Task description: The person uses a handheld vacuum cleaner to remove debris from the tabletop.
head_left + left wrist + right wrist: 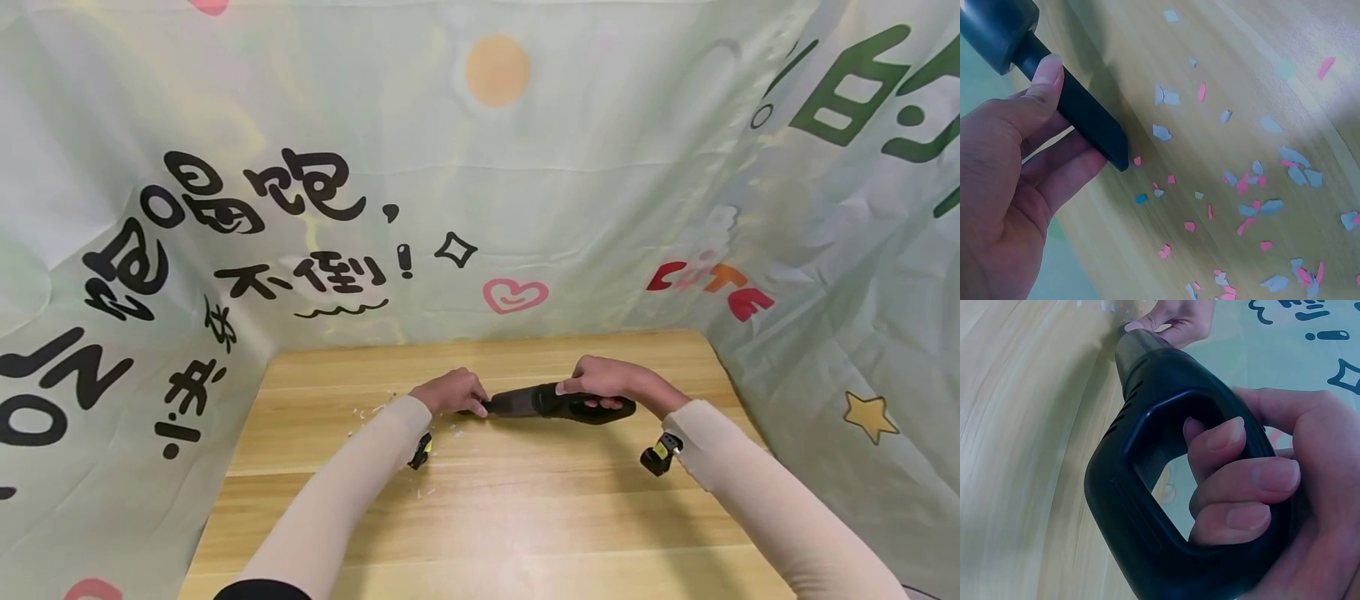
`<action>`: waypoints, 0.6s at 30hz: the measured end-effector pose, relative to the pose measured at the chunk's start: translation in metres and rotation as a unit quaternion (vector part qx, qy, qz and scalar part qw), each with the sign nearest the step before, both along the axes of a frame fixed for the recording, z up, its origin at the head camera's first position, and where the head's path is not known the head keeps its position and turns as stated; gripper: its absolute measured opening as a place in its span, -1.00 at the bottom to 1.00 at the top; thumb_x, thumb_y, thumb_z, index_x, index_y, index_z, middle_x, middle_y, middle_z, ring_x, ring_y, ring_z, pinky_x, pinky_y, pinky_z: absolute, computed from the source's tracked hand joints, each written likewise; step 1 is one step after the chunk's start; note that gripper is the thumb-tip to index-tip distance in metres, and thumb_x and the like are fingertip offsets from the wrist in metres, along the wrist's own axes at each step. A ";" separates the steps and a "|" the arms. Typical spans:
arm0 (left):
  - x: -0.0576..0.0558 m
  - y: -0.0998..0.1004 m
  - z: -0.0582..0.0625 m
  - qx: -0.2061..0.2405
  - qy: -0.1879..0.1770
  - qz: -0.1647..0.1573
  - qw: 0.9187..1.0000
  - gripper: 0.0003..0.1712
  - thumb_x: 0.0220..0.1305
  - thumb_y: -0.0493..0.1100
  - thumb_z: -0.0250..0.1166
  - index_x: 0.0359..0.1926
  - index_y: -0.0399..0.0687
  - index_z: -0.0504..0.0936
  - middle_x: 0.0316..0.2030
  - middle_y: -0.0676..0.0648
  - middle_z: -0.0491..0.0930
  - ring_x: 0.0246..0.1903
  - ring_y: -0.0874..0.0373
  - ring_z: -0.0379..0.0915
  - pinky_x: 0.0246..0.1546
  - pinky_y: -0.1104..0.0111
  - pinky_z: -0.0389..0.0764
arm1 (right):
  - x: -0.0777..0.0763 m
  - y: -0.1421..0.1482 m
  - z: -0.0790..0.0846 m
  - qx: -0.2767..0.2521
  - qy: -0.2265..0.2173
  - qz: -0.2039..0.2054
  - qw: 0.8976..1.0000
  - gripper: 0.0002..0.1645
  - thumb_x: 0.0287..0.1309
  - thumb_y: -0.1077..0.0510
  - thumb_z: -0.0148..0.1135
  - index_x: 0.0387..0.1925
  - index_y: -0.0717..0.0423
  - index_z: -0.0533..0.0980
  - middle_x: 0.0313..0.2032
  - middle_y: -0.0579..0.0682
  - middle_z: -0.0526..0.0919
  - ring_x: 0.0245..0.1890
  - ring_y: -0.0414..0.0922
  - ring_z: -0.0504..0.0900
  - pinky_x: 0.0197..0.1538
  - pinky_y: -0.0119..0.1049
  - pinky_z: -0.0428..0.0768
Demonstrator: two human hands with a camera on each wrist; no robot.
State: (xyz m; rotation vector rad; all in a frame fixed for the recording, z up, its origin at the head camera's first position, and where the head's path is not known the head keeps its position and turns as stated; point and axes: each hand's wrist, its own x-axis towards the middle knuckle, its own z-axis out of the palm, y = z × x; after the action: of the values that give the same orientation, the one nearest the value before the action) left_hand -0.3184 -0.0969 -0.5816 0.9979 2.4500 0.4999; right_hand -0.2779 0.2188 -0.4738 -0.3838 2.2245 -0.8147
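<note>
A black handheld vacuum cleaner (551,402) is held level above the wooden table, its nozzle pointing left. My right hand (1254,481) grips its loop handle, several fingers curled through the opening. At the front end, my left hand (1019,162) pinches the narrow crevice nozzle (1079,103) between thumb and fingers. In the left wrist view the nozzle's slanted tip is close to a small pink scrap. Pink, pale blue and white paper scraps (1272,205) lie scattered on the table beyond the tip. In the head view the left hand hides part of the nozzle.
The light wooden table (525,517) is enclosed at the back and sides by a printed cloth (420,108) with writing and drawings. More scraps (426,492) lie nearer the table's front, beside the left forearm. A small camera is strapped to each wrist.
</note>
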 end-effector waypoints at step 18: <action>0.000 -0.013 0.002 0.011 -0.005 0.022 1.000 -0.67 0.33 -0.08 0.44 0.05 -0.09 0.80 -0.02 -0.09 0.81 -0.09 0.14 0.75 -0.03 0.29 0.71 | -0.004 -0.014 -0.002 0.011 0.007 -0.002 1.000 -0.38 0.53 -0.11 0.12 -0.69 0.06 0.42 -0.77 -0.13 0.31 -0.85 -0.23 0.17 -0.64 -0.36 0.35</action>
State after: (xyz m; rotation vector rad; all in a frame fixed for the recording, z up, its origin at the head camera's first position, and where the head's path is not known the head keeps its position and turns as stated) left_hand -0.3187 -0.1104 -0.5795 0.9502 2.4671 0.5450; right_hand -0.2815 0.2044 -0.4762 -0.3755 2.2451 -0.7922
